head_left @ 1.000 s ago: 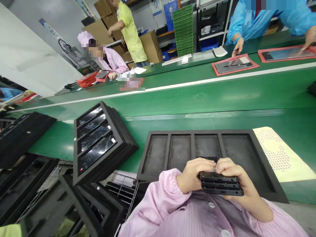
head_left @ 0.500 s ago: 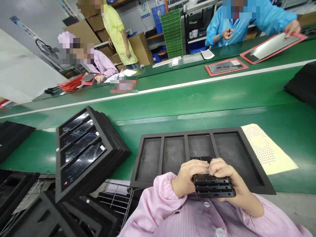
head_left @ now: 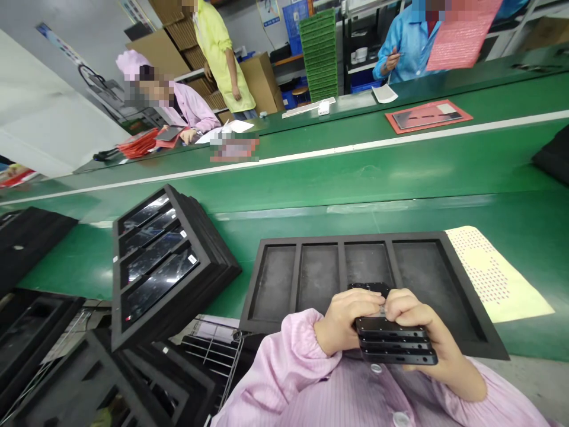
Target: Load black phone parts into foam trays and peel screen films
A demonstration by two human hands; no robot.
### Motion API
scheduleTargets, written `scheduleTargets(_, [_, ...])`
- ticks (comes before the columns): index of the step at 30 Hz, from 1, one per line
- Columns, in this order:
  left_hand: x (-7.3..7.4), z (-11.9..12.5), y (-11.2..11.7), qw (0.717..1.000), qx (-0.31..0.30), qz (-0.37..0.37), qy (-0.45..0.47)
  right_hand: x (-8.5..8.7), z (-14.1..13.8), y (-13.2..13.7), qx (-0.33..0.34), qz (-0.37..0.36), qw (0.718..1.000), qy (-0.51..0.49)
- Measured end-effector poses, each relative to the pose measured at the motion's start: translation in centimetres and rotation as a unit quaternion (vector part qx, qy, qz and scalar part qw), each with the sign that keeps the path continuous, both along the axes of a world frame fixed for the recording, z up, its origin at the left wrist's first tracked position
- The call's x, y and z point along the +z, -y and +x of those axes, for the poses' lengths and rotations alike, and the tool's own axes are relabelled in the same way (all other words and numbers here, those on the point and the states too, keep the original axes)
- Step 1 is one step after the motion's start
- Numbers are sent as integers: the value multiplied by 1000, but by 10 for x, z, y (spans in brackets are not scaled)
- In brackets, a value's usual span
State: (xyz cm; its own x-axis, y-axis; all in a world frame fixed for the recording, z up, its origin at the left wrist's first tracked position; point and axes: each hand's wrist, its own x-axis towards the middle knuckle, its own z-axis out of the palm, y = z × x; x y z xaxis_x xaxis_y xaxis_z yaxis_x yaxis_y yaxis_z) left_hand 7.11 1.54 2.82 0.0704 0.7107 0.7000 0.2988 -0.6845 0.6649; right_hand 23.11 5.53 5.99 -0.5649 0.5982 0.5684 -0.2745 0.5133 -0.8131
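Because both hands are clamped on it from opposite sides, a stack of black devices (head_left: 397,343) is held just in front of the person's body, overlapping the near part of a black tray (head_left: 317,276) in view. 3 layers show at the end facing the person, with small openings along their edges. The left hand (head_left: 340,320) grips the left side, its fingers laid over the top; the right hand (head_left: 422,320) wraps the right side, its fingers bent over the upper face. Their fingertips come close together above the stack; whether they touch, I cannot tell. Pink sleeves (head_left: 284,350) with gathered cuffs cover both arms.

The tray lies on a green bench (head_left: 267,216), its 4 compartments side by side. Just beside its right edge is a yellow sheet (head_left: 493,279) with rows of small dots. To the left is a pile of trays (head_left: 217,249), the top 1 holding 4 glossy dark panels (head_left: 162,279) with small white labels. Below that pile, a wire rack (head_left: 212,347) shows beside lower trays (head_left: 84,379).

Across the bench, a co-worker in blue (head_left: 406,56) holds up a pink wrapper (head_left: 462,35). Nearby, a grey panel (head_left: 424,117) lies on a red sheet (head_left: 466,112).
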Motion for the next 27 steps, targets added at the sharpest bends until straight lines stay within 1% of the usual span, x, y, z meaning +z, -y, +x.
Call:
scheduleTargets(6, [-4,-1,0,1000,5,8,-14,3,0,0,-7,0,1000,8])
scheduleTargets(9, [-4,-6,0,997,-9,-32,-63,2,0,-1,-10,-8,1000,4])
scheduleTargets(11, [1,-12,-2,991,-31,-69,-112,0,1,-3,-12,-10,1000,-4])
scheduleTargets(13, [15,-17,-8,981,-49,-85,-165,-1,6,-5,-3,-8,1000,-7])
scheduleTargets(15, [35,-22,-19,965,-56,-79,-243,-2,13,-9,10,-16,1000,-12])
scheduleTargets(16, [46,-24,-26,951,-58,-71,-294,-2,17,-11,13,-31,999,-18])
scheduleTargets(17, [57,-26,-34,931,-65,-62,-353,-2,20,-15,1,-59,998,-23])
scheduleTargets(18, [66,-26,-42,906,-74,-52,-413,-1,23,-19,-25,-95,995,-25])
scheduleTargets(19, [73,-26,-51,879,-85,-41,-467,-1,24,-24,-58,-135,989,-21])
scheduleTargets(20, [76,-25,-58,855,-94,-30,-509,-1,24,-30,-94,-172,981,-11])
scheduleTargets(21, [77,-22,-64,838,-98,-20,-536,-1,21,-37,-127,-202,971,6])
scheduleTargets(22, [75,-20,-69,829,-101,-11,-550,-2,17,-45,-147,-222,964,25])
scheduleTargets(23, [71,-17,-72,825,-102,-5,-555,-3,12,-53,-154,-235,959,46])
scheduleTargets(25, [63,-13,-73,828,-99,0,-552,-5,-3,-69,-143,-255,952,87])
scheduleTargets(27, [55,-14,-68,833,-84,2,-547,-8,-19,-83,-123,-273,947,119])
